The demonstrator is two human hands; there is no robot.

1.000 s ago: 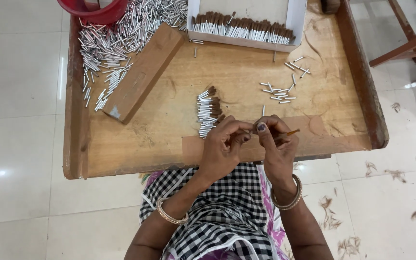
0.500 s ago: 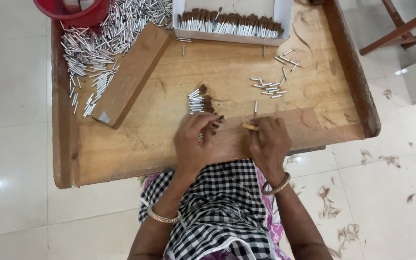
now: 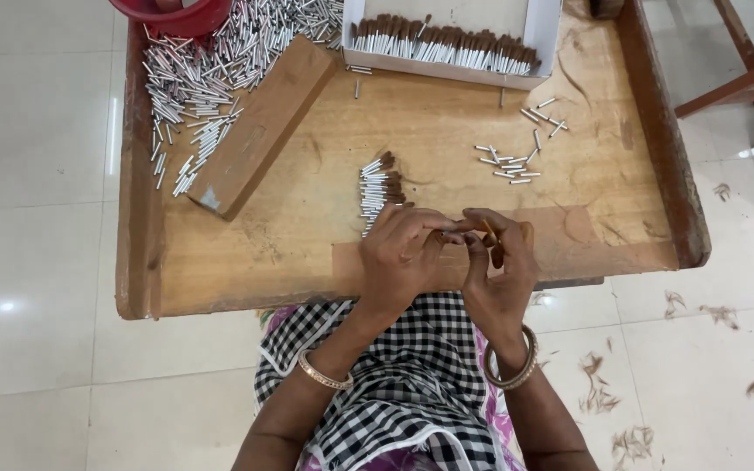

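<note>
Right hand (image 3: 499, 270): fingers pinching thin brown stick (image 3: 489, 231), long axis slanting away. Left hand (image 3: 403, 253): fingertips meeting it from the left, grip unclear. Brush-tipped tube stack (image 3: 380, 187) just beyond left hand.

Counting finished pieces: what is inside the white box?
The white box holds one row of brown-tipped tubes along its near wall. Its far part runs out of view.

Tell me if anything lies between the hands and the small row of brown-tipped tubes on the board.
Nothing visible does. The left hand sits right at the near end of the row of tubes, with only bare wooden board around. The right hand is beside it, pinching a thin stick.
</note>
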